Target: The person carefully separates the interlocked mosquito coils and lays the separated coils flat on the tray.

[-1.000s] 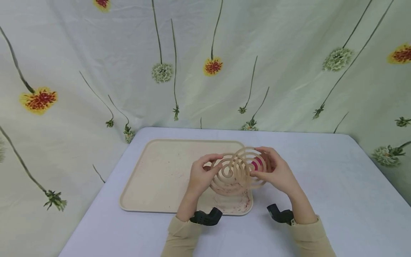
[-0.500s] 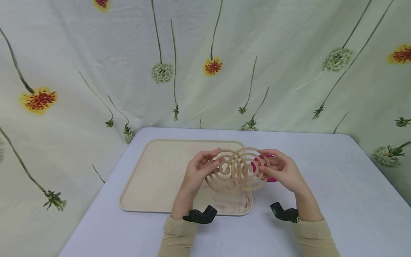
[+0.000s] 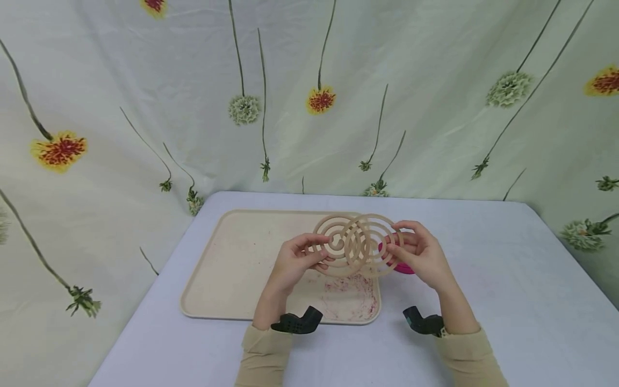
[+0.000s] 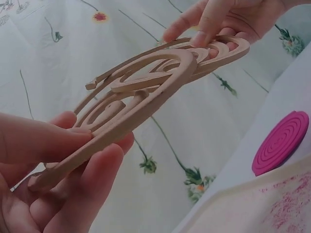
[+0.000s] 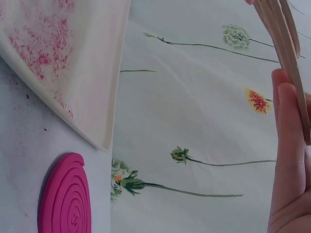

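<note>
Floral cloth (image 3: pixel 290 54): hanging right across the far side, printed with pale puffball flowers and yellow-and-red blooms.
White-covered table (image 3: pixel 483 258): stretching out in front of the cloth.
Beige tray (image 3: pixel 242 269): lying flat on the table, left of its middle.
Left hand (image 3: pixel 296 259): up above the tray's right part, thumb and fingers clamped on the left mosquito coil.
Right hand (image 3: pixel 422 255): level with the other, above the table right of the tray, thumb and fingers clamped on the right mosquito coil.
Left mosquito coil (image 4: pixel 127 125): tan, tilted, held in the air, gripped at its left side.
Right mosquito coil (image 4: pixel 221 60): tan too, gripped at its right edge, overlapping and threaded through its partner!
Magenta spiral coil (image 5: pixel 68 194): flat on the table, just right of the tray, apart from its rim.
Black wrist cameras (image 3: pixel 424 323): strapped one to each wrist.
Pink crumbs (image 3: pixel 355 295): scattered over the tray's near right corner.
</note>
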Demonstrator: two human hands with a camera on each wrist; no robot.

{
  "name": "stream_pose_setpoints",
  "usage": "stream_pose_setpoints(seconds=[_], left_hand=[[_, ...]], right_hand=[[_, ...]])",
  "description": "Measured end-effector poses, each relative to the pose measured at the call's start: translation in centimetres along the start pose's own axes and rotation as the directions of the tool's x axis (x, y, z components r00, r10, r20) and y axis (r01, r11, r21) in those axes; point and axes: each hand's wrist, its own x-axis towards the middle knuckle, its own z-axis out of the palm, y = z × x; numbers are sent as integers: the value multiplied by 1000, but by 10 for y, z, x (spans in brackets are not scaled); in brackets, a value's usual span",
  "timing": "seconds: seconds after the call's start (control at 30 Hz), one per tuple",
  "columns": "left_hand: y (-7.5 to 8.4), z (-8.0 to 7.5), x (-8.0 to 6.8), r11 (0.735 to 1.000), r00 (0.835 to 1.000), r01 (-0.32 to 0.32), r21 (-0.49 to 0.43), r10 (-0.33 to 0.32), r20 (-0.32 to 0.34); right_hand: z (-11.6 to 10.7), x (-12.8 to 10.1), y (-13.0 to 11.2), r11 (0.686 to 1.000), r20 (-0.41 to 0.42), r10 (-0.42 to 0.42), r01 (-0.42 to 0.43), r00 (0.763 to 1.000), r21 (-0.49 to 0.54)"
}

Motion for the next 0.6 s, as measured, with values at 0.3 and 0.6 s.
stream_pose_setpoints(seconds=[0.3, 0.6], left_hand=[[1, 1, -1, 999, 1000, 7, 49, -7, -4], [1, 9, 2, 1000, 998, -2, 0, 2, -71]], right_hand=[[-7, -2, 2, 998, 227, -54, 62, 972, -30], [-4, -1, 0, 997, 137, -3, 14, 991, -79]])
